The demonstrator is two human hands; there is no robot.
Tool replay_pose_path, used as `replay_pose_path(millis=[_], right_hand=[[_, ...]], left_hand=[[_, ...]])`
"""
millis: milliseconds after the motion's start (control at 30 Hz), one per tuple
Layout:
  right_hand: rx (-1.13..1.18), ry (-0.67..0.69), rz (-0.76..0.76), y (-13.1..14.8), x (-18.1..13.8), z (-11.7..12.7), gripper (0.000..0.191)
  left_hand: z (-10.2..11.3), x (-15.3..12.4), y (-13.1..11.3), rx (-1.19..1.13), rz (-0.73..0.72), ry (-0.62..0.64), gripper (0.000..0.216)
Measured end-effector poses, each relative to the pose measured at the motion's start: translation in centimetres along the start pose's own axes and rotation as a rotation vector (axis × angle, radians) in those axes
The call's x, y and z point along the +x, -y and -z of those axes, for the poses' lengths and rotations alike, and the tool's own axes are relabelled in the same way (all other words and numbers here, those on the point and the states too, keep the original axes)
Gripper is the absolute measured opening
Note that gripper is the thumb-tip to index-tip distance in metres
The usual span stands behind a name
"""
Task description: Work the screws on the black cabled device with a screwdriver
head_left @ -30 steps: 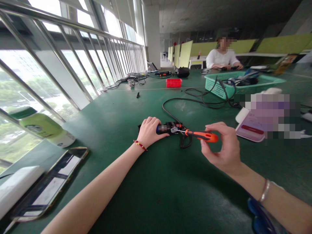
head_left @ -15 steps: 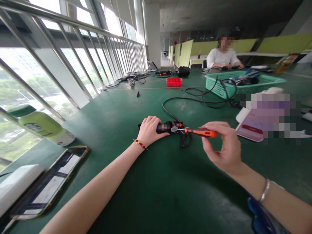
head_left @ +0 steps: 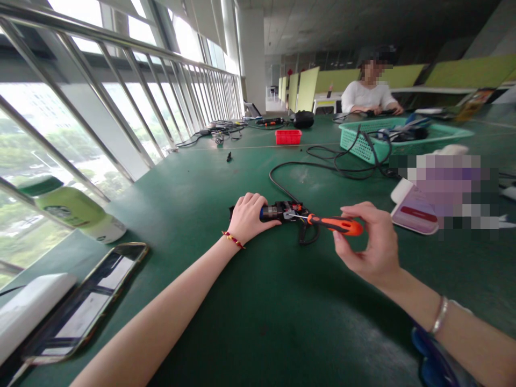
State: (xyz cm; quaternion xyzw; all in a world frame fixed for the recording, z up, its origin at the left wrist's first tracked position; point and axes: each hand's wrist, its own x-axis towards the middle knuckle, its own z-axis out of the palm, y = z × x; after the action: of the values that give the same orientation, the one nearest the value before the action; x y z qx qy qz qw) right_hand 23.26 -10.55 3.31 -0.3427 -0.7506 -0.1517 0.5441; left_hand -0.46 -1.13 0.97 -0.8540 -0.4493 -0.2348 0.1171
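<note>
Green cloth on the counter (head_left: 250, 301) gives a flat, steady bed. The left hand (head_left: 249, 217), grip closed over one end, pins the small device (head_left: 282, 211) at mid-counter, likely to stop it rolling. The right hand (head_left: 371, 247) pinches the orange screwdriver (head_left: 334, 224) by its handle, fingertips only, with the tip level at the device's wired end.

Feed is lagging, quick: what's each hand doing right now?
Left hand: closed around the small black device.
Right hand: closed on the orange screwdriver, tip at the device.
</note>
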Motion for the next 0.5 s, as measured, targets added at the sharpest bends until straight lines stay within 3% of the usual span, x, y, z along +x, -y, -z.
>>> replay_pose_path(millis=[200, 400, 500], right_hand=[[-0.037, 0.066, -0.031, 0.19, 0.12, 0.30, 0.018], [0.011, -0.017, -0.009, -0.06, -0.07, 0.05, 0.042], [0.009, 0.007, 0.012, 0.11, 0.12, 0.14, 0.032]], left_hand=[[-0.06, 0.01, -0.01, 0.004, -0.003, -0.001, 0.046], [-0.02, 0.03, -0.03, -0.001, 0.005, -0.001, 0.046], [-0.02, 0.03, -0.02, -0.017, 0.010, 0.003, 0.046]])
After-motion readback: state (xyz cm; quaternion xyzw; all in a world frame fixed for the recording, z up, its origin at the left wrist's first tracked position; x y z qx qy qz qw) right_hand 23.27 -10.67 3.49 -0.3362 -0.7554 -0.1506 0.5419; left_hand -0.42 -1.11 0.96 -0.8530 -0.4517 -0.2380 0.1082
